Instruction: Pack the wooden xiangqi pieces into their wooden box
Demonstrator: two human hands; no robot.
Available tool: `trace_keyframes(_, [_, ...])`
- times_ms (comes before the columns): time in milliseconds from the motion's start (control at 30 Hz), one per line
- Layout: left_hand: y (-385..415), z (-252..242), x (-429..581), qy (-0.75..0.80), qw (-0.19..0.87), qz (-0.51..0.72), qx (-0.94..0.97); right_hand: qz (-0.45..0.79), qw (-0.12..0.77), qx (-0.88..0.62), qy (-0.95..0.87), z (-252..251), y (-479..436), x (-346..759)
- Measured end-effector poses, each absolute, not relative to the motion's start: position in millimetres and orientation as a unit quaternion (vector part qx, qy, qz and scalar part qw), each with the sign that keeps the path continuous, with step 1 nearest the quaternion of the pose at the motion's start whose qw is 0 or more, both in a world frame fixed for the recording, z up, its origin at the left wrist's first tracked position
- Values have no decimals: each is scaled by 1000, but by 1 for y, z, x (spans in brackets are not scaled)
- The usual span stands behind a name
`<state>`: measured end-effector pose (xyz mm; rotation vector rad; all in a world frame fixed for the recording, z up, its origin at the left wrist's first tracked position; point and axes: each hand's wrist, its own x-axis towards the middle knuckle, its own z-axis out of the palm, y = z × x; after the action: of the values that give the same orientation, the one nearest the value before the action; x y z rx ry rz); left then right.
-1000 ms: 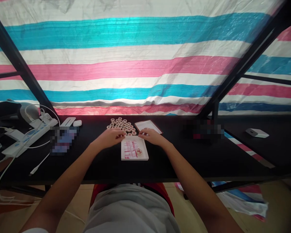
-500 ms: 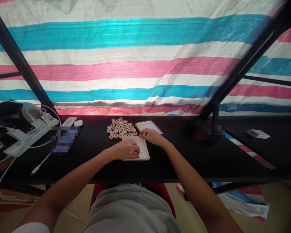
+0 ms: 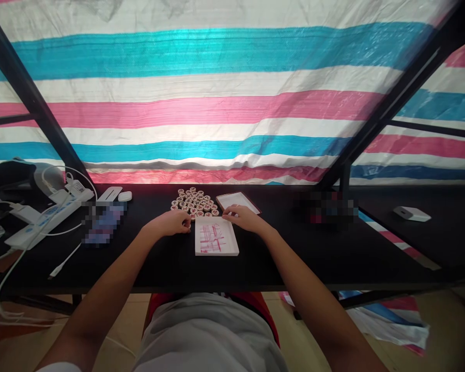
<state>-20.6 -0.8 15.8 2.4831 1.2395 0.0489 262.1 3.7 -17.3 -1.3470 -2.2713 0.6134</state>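
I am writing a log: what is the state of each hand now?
Left hand: fingers curled beside the game pieces; cannot tell whether it holds one.
Right hand: fingers at far right corner of the white box; grip cannot be told.

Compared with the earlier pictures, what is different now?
The left hand moved from over the white box leftward, beside the game pieces. The round piece that lay in the box is gone; whether the hand holds it is unclear. The right hand and box stayed put.

Likely a makeshift home corner: striped plastic sheeting [image 3: 217,85] at twelve o'clock, black frame bars [image 3: 37,109] at ten and two, a cable-laden power strip [image 3: 34,231] on the bench [image 3: 294,266] at nine.
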Motion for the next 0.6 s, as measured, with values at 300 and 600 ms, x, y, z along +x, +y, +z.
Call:
trace_keyframes(300, [-9,25,-14,425,94,58,898,224,215,-483,-819,-18,3,263])
trace_keyframes(600, [-33,9,28,255,27,83,963,214,218,-480,-822,-16,2,262])
